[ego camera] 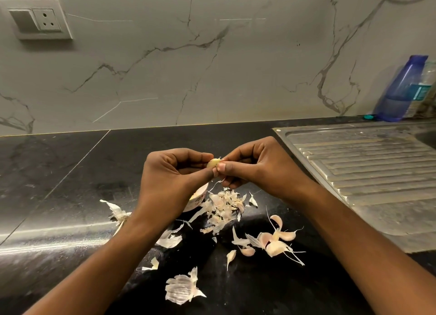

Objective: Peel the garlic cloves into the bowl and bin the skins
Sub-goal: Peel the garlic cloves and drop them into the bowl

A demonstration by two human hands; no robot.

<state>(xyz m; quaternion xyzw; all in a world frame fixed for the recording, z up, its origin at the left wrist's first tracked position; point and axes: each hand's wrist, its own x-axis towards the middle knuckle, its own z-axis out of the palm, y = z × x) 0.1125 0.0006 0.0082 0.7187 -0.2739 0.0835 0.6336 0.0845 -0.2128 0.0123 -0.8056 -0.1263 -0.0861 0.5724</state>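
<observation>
A pale yellow garlic clove (213, 163) is held up between both hands above the black counter. My left hand (172, 180) pinches it between thumb and forefinger. My right hand (257, 168) pinches its right end, with a thin strip of skin dangling below. A small white bowl (198, 198) stands on the counter, mostly hidden under my left wrist. A heap of papery skins (224, 208) lies just right of the bowl. Several unpeeled pinkish cloves (276, 241) lie nearer me on the right.
More loose skins (181, 288) are scattered over the black counter (59, 196). A steel sink drainboard (368, 170) fills the right side. A blue bottle (401, 90) stands against the marble wall at the back right. A wall socket (41, 19) is at the upper left.
</observation>
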